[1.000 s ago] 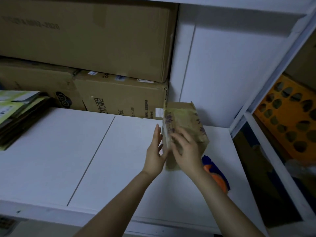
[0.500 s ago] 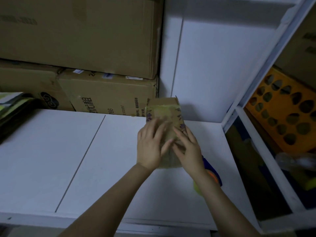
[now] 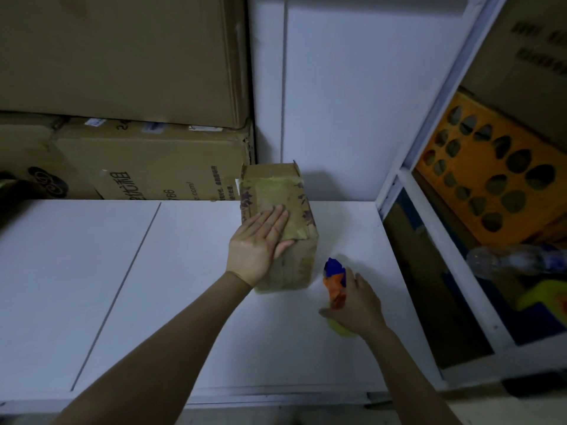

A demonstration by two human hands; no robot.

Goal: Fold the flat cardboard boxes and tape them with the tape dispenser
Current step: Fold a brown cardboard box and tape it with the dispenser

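A small folded cardboard box with purple flower print and yellowish tape on its top stands on the white table, near the back wall. My left hand lies flat on the box's top, fingers straight. To the right of the box lies the blue and orange tape dispenser with a yellow roll. My right hand is over its rear part, thumb on one side and fingers on the other, curled round it. Most of the roll is hidden under that hand.
Large cardboard cartons are stacked at the back left, against the wall. A white shelf frame borders the table on the right, with an orange perforated crate and a plastic bottle behind it.
The box went from tilted in both hands to standing on the table. My left hand now presses its top. My right hand left the box and dropped onto the tape dispenser.
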